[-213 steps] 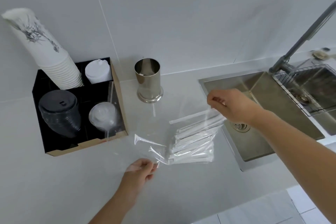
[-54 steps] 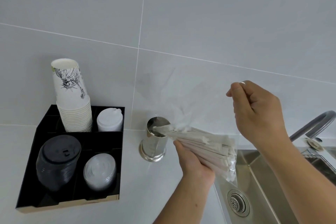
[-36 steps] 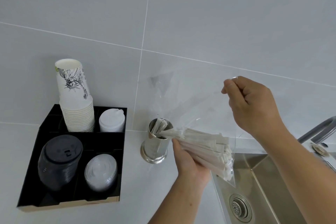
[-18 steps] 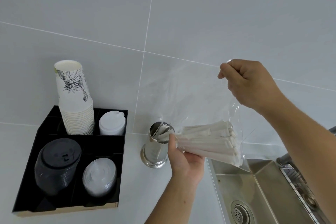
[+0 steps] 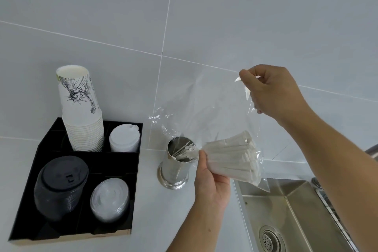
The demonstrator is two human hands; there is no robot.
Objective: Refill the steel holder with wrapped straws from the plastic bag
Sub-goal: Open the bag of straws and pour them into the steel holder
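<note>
Left hand: the left hand is wrapped around the bundle of wrapped straws through the clear plastic bag, fingers closed on the bundle near its left end.
Right hand: the right hand is raised above and to the right of the left one, thumb and fingers pinched shut on an upper edge of the bag.
Straws: they lie nearly level, tilted slightly up to the right; their left ends stick out past the left hand's fingers and reach over the rim into the holder's open mouth, where a few wrapper tips show.
Holder: the steel holder stands upright on the white counter, just left of the left hand, against the tiled wall.
Bag: it hangs loose between the two hands, its lower right corner drooping over the sink.
Tray: a black divided tray to the left holds a stack of paper cups, white lids, black lids and clear lids, each in its own compartment.
Writing: the top cup bears a black line drawing with a little green; no words can be read on it. The straw wrappers show no legible print.
</note>
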